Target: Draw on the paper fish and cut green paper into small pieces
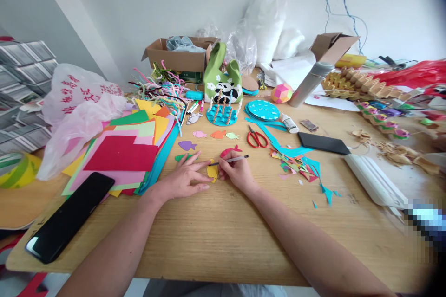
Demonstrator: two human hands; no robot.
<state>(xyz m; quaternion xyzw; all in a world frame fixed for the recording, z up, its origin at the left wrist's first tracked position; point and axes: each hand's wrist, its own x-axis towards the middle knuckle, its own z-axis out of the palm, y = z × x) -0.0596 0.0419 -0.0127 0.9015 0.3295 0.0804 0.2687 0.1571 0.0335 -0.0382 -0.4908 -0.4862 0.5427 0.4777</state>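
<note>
A small yellow paper fish [212, 171] lies on the wooden table between my hands. My right hand [239, 171] is closed round a thin pen [232, 160], whose tip is over the yellow paper. Fingers spread, my left hand [186, 177] rests at the paper's left edge and partly covers a green paper fish [181, 158]. Just beyond are a purple fish [187, 145], a pink fish [200, 134], an orange fish [218, 134] and a light green fish [232, 135]. A red fish [230, 151] lies behind the pen.
Coloured paper sheets [120, 158] and a black phone [69, 218] are at the left. Red scissors [257, 138], paper scraps [294, 164], a glue bottle [289, 123] and a black power bank [323, 143] lie right. A panda bag [223, 79] stands behind.
</note>
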